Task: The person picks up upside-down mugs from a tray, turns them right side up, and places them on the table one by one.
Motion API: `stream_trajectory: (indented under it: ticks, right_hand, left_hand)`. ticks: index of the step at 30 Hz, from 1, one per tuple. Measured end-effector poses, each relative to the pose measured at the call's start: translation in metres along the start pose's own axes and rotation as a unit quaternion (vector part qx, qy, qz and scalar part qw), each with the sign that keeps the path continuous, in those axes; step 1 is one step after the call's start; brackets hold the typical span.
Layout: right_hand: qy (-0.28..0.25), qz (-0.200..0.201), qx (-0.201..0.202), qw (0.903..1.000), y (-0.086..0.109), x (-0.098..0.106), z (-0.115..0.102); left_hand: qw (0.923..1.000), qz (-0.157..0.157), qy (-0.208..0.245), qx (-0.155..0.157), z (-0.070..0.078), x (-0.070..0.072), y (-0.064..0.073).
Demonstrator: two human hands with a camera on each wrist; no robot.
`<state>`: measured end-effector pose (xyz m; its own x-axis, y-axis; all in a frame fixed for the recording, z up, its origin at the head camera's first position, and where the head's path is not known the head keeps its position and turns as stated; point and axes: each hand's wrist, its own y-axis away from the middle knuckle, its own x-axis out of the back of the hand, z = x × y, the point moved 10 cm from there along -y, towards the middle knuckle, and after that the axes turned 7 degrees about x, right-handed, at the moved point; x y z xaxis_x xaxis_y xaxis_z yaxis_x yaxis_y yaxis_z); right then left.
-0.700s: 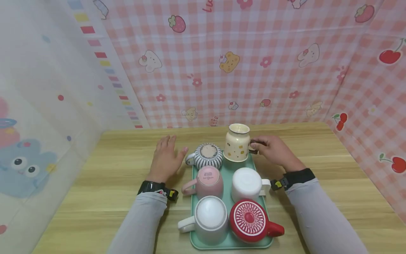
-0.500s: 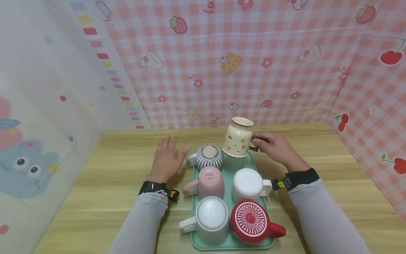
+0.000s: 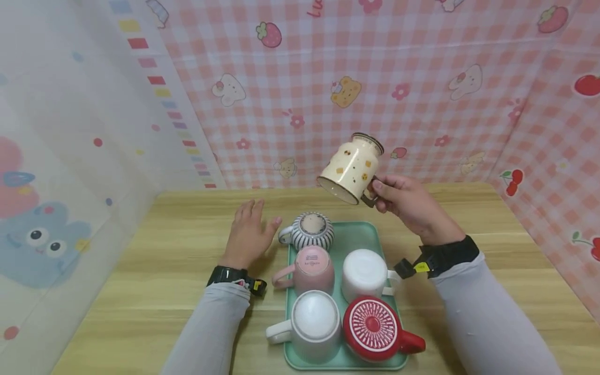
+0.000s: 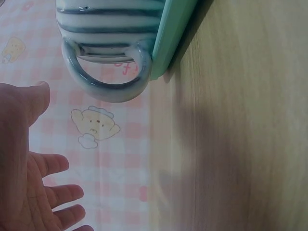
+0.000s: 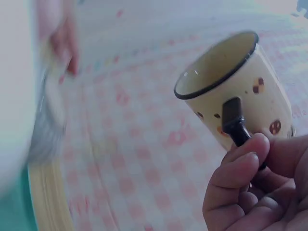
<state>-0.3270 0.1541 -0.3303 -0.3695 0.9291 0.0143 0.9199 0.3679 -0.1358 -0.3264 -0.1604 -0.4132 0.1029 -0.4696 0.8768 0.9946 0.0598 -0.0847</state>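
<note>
My right hand point(image 3: 412, 205) pinches the dark handle of a cream enamel mug point(image 3: 350, 169) printed with small cookies and squares. The mug hangs in the air behind the green tray point(image 3: 358, 229), tilted, its wide mouth facing down and to the left. In the right wrist view the fingertips point(image 5: 243, 166) and thumb close round the handle, and the dark-rimmed mouth of the mug shows. My left hand point(image 3: 248, 232) lies palm down left of the tray with relaxed fingers, close to the handle of an upside-down blue-and-white striped cup point(image 4: 110, 29), and holds nothing.
On the tray stand upturned mugs: a pink mug point(image 3: 313, 268), a white mug point(image 3: 365, 273), a larger white mug point(image 3: 315, 317) and a red mug point(image 3: 372, 328). Several handles stick out past the tray's sides. A checked cloth point(image 3: 300, 94) hangs behind the wooden table point(image 3: 187, 224).
My right hand has lifted the cream mug up off the tray's back right corner and tipped it so its mouth turns left. The left hand has stayed in place.
</note>
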Motion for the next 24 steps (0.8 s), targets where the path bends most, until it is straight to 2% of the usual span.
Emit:
stream_trajectory:
  ticks: [2,4,7,10,12,19,22,24]
  right_hand:
    - [-0.099,-0.017,-0.006,0.9950,-0.001,-0.010,-0.001]
    - [-0.189,-0.040,-0.011,0.9812,-0.002,-0.020,-0.002]
    - [-0.296,-0.067,-0.021,0.9526,-0.004,-0.033,-0.003]
    - [-0.378,-0.074,-0.036,0.9222,-0.008,-0.044,-0.001]
    - [-0.424,-0.074,-0.051,0.9011,-0.012,-0.051,0.003]
    - [-0.563,-0.106,-0.110,0.8122,-0.014,-0.077,0.022]
    - [-0.591,-0.119,-0.124,0.7878,-0.014,-0.083,0.029]
    - [-0.602,-0.121,-0.129,0.7789,-0.014,-0.086,0.033]
  left_hand:
    - [1.0000,0.001,0.000,-0.001,0.001,0.000,-0.001]
    - [1.0000,0.003,-0.002,0.001,0.000,-0.001,-0.001]
    - [1.0000,0.005,-0.007,0.003,-0.002,-0.002,-0.002]
    - [0.9999,0.005,-0.011,0.004,-0.002,-0.003,-0.003]
    - [0.9999,0.007,-0.014,0.004,-0.002,-0.002,-0.003]
    - [0.9998,0.005,-0.020,0.004,-0.004,-0.002,-0.003]
    - [0.9998,0.004,-0.021,0.003,-0.004,-0.003,-0.003]
    - [0.9997,0.005,-0.025,0.002,-0.004,-0.002,-0.003]
